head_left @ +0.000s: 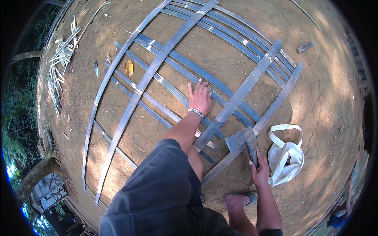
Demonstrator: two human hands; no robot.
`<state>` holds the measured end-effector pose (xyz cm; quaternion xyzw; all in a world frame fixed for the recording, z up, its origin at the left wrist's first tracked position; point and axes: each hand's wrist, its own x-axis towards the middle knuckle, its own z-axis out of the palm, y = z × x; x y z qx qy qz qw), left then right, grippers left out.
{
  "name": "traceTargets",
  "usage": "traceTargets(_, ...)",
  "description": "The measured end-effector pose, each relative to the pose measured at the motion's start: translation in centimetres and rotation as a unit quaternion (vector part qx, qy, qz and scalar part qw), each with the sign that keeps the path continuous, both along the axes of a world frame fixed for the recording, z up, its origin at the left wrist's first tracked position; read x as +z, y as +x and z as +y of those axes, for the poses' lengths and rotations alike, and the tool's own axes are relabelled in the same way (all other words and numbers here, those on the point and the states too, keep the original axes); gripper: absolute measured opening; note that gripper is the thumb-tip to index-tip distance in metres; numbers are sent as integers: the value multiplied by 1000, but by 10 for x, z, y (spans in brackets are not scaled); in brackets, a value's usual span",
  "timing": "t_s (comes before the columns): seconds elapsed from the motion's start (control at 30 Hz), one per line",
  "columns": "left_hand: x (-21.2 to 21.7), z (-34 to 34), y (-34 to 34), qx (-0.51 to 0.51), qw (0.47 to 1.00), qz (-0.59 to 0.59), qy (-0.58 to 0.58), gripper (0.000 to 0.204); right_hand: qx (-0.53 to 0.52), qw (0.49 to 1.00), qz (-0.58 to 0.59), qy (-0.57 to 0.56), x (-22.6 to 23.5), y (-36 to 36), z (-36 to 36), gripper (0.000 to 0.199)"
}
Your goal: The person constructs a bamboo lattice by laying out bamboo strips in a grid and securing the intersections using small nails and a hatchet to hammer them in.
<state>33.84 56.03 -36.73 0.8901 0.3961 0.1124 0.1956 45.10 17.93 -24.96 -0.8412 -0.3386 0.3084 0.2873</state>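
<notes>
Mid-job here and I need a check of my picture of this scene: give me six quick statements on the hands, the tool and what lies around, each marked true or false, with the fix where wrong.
1. The right hand grips the hatchet. True.
2. The left hand is closed around a stick. False: it is spread over the dark strips.
3. The bracelet is on the right arm. False: it is on the left.
4. The white bag is to the right of the hatchet. True.
5. The yellow leaf lies inside the bag. False: it lies between strips, at upper left.
6. A pile of pale sticks is at the left. True.
</notes>
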Motion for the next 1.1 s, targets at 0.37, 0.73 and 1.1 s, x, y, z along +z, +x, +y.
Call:
traceTargets(0.37, 1, 32, -12, -98, 994, -29, 32, 13, -74, 977, 195, -37, -1, -30, -8, 58)
traceTargets(0.73, -4, 60, -22, -4, 995, -83, 47, 12, -31, 937, 349, 17, -1, -4, 187, 54)
traceTargets(1.1, 3, 59, -31, -50, 987, -139, 63, 13, 44, 918, 392, 30, -17, 25, 353, 34)
